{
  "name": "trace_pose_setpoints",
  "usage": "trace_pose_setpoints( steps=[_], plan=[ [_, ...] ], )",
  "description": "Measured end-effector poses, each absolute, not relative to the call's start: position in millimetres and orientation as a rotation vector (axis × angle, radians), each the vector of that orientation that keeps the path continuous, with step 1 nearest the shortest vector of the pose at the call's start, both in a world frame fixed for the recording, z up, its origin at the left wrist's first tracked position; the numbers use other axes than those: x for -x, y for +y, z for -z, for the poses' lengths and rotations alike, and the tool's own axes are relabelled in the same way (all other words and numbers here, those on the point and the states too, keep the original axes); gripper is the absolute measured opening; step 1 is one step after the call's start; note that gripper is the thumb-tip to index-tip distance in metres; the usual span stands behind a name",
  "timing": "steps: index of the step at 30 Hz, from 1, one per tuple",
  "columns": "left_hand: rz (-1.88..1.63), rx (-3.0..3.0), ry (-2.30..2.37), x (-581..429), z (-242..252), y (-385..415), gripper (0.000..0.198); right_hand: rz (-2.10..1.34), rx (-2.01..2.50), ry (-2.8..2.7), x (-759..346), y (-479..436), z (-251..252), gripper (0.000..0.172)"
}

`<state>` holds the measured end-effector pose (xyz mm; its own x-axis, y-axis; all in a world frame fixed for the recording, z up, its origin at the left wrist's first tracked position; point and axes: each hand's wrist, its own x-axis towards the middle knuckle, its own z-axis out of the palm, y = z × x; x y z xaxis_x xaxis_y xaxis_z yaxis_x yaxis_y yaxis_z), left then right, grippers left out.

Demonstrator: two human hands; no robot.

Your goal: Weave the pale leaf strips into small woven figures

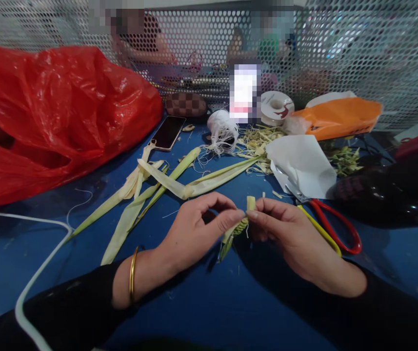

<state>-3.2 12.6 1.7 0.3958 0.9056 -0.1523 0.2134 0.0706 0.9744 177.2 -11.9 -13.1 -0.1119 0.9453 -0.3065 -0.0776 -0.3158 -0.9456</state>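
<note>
A small woven piece of green leaf [233,236] hangs between my two hands above the blue tabletop. My left hand [196,231] is closed on it, thumb and forefinger pinched at its upper end. From the right, my right hand [291,229] pinches a short pale leaf strip [251,202] that sticks up from the piece. The fingers cover the spot where strip and weave meet. Long pale-green leaves [174,178] lie crossed beyond my left hand. Scissors [335,229] with red and yellow handles rest beside my right hand, their blades partly over white paper [304,163].
A red plastic bag [66,112] fills the left; a black bag [391,190] bulges at right. Behind lie a phone [168,132], white thread [223,127], a spool [276,107], leaf scraps [258,141] and an orange packet [344,116]. A white cable [44,265] crosses my left sleeve.
</note>
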Motion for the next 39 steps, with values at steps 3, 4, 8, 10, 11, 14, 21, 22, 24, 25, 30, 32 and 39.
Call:
trace_pose_setpoints(
  steps=[3,4,8,10,11,14,21,22,24,25,30,32,39],
  plan=[
    [-0.594,-1.329,1.050,1,0,10,0.023,-1.556,1.322,-1.062,-175,-11,12,0.030],
    [-0.570,-1.272,1.059,0,2,9,0.021,-1.559,1.326,-1.069,-174,-11,11,0.028],
    [-0.560,-1.126,1.079,-3,7,10,0.030,-1.575,1.349,-1.112,-174,-10,12,0.025],
    [-0.555,-1.137,1.076,-3,7,11,0.035,-1.595,1.366,-1.135,-175,-10,12,0.025],
    [-0.545,-1.160,1.070,-2,7,11,0.036,-1.604,1.376,-1.138,-176,-10,12,0.024],
    [-0.545,-1.268,1.045,-1,5,11,0.033,-1.615,1.403,-1.110,-177,-11,13,0.024],
    [-0.638,-2.031,1.235,4,1,4,0.034,-1.556,1.406,-1.161,-176,-12,18,0.024],
    [-0.627,-2.084,1.244,4,3,4,0.027,-1.549,1.413,-1.179,-176,-12,19,0.024],
    [-0.596,-2.117,1.243,5,7,4,0.014,-1.531,1.435,-1.209,-176,-13,20,0.023],
    [-0.577,-2.114,1.235,5,9,5,0.010,-1.517,1.448,-1.222,-176,-13,20,0.023],
    [-0.537,-2.059,1.142,5,9,10,0.011,-1.445,1.500,-1.298,-177,-13,19,0.025],
    [-0.538,-2.033,1.135,5,7,12,0.011,-1.427,1.521,-1.342,-177,-12,19,0.024],
    [-0.506,-2.075,1.157,7,6,13,0.012,-1.197,1.523,-1.817,-184,-7,15,0.018]
  ],
)
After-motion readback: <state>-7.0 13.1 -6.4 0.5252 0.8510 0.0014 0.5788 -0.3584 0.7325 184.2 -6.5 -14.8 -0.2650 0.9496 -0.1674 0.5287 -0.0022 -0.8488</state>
